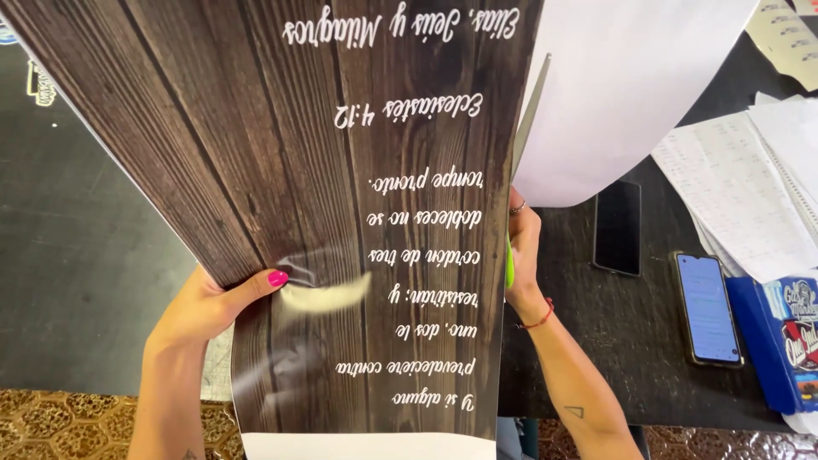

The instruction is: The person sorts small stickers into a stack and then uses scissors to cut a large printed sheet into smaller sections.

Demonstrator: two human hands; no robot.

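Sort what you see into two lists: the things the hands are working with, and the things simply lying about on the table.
In use:
- left hand, gripping the print's edge
- wood-pattern print
- right hand, on the scissors
- scissors, blade along the print's right edge
- white strip beside the blade

Lying about:
- dark phone
- lit phone
- stack of papers
- blue box

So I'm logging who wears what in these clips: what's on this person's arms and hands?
Both arms are bare, no sleeves. The left hand has bright pink nail polish. The right hand wears a ring, with a thin red string bracelet at the wrist and a small triangle tattoo on the forearm.
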